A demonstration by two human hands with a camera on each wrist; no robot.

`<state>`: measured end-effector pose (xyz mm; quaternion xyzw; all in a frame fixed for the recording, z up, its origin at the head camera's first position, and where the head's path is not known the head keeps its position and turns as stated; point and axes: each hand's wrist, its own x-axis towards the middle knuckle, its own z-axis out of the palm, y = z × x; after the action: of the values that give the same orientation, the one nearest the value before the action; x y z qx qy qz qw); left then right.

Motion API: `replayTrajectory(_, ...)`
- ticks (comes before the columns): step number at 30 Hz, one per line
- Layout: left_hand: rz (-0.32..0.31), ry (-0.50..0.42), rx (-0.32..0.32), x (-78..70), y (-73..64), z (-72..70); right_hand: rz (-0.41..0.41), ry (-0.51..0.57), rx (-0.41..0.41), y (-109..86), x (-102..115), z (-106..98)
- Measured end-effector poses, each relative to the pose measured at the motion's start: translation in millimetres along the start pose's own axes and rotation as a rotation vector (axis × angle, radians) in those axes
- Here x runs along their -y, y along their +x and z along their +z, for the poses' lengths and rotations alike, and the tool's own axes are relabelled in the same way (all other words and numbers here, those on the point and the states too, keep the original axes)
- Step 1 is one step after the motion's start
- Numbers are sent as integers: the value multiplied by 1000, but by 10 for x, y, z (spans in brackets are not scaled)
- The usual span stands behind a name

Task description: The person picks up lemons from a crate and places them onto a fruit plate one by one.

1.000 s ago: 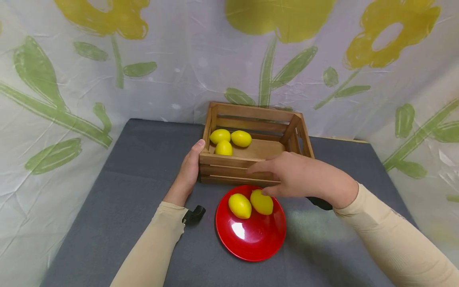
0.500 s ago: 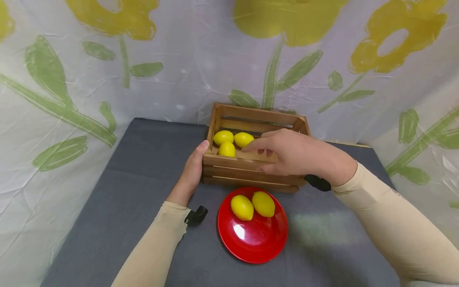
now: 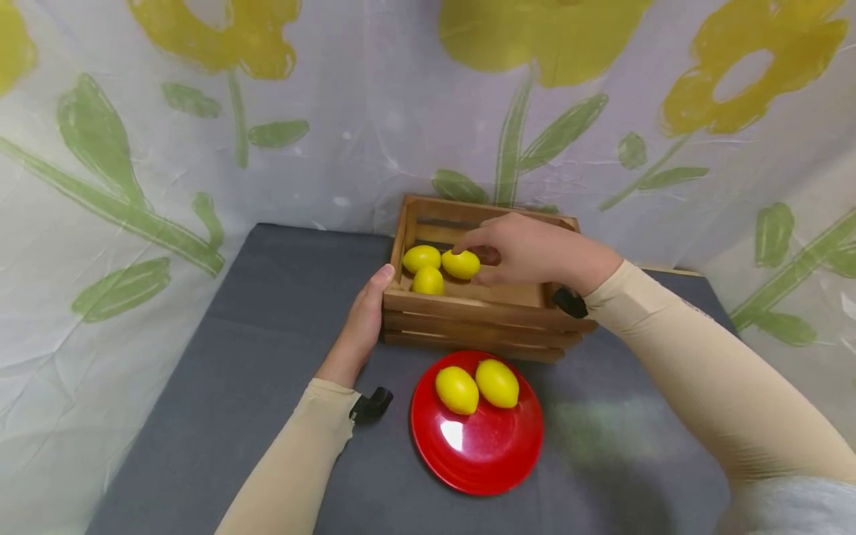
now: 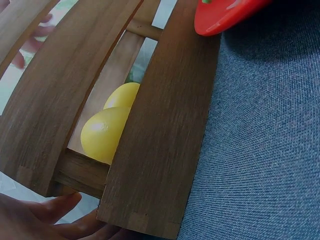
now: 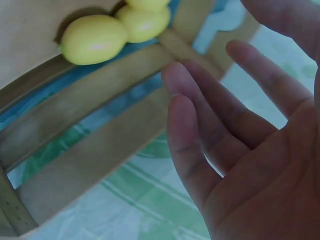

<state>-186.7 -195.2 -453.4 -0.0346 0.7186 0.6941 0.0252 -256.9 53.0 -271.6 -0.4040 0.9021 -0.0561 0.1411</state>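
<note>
Three yellow lemons lie in the left part of a slatted wooden crate (image 3: pixel 468 305): one at the back left (image 3: pixel 421 258), one in front of it (image 3: pixel 428 281), and another lemon (image 3: pixel 461 265) to their right. Over that right-hand lemon, my right hand (image 3: pixel 524 245) reaches in with thumb and fingers spread around it; in the right wrist view the fingers (image 5: pixel 182 125) look loosely bent and hold nothing. My left hand (image 3: pixel 361 316) rests against the crate's left end, thumb up at the front corner; its other fingers are mostly hidden in the head view.
A red plate (image 3: pixel 478 461) stands in front of the crate, bearing a left lemon (image 3: pixel 457 390) and a right lemon (image 3: pixel 498 383). Dark grey cloth covers the table (image 3: pixel 281 297). Behind hangs a flower-printed curtain (image 3: pixel 374 111), close to the crate's back.
My right hand has moved from above the plate, over the crate's front rim, to the right-hand lemon inside. The left hand stays at the crate's left end. The view has shifted slightly.
</note>
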Motion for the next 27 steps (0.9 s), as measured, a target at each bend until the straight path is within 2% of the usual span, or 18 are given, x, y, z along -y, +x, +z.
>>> replayTrajectory(6,2,1,-17,-9,-30,-19,33,9,73,301,-138,74)
replayTrajectory(11,12,-9,-14,-14,-32,28,65,-12,141,478,-275,167)
replayTrajectory(17,9,-25,2,2,-60,164,127,-21,207,519,-430,285)
replayTrajectory(23,20,-18,18,-37,-39,260,167,-52,192,485,-519,333)
replayTrajectory(27,17,-20,17,-27,-67,279,166,-47,206,485,-532,393)
